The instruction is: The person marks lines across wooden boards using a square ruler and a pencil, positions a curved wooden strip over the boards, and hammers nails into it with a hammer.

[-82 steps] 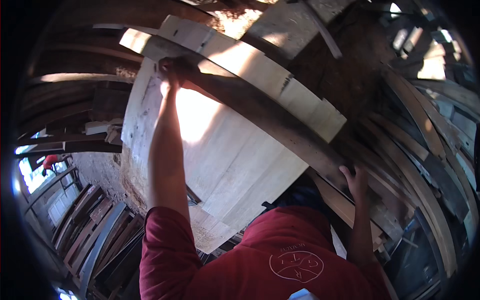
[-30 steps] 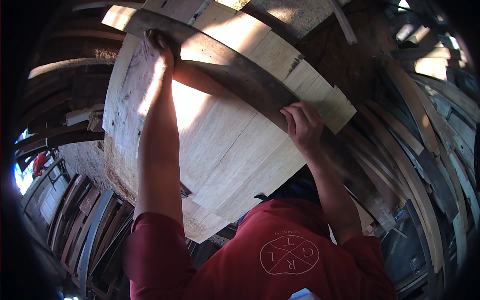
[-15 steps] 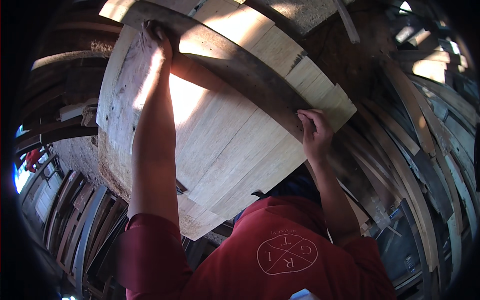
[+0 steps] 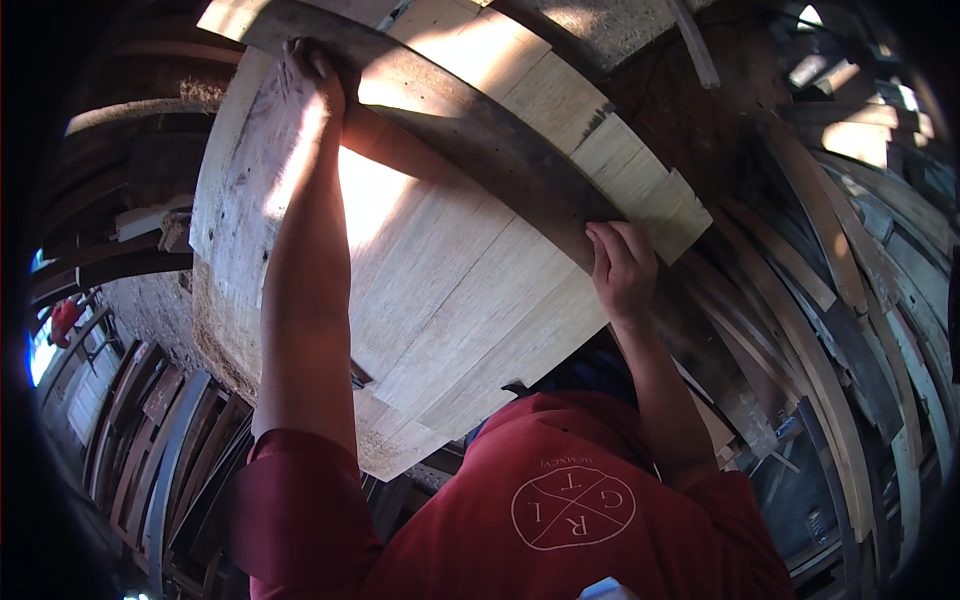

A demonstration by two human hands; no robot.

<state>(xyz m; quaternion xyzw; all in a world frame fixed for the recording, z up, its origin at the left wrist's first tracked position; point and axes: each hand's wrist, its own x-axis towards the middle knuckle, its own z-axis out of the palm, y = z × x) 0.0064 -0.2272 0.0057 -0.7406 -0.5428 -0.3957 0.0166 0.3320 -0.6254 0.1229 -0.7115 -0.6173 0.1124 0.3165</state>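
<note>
A long dark board (image 4: 470, 115) lies aslant over a wide panel of pale wooden planks (image 4: 430, 270), running from the upper left toward the right. My left hand (image 4: 308, 78) rests on the board near its far left end, fingers stretched out over its surface. Near the other end, my right hand (image 4: 625, 265) is closed in a pinch at the board's near edge. Whatever those fingertips hold, if anything, is too small to make out. Bright sunlight falls across the panel beside my left forearm.
Stacked wooden strips (image 4: 800, 330) fill the right side. More boards (image 4: 150, 440) stand in rows at the lower left. A clear bottle (image 4: 818, 527) is at the lower right. A loose stick (image 4: 695, 45) lies at the top, by sawdust-covered ground.
My right hand has shifted slightly left along the board's near edge, still pinched. My left hand and the board stay where they were.
</note>
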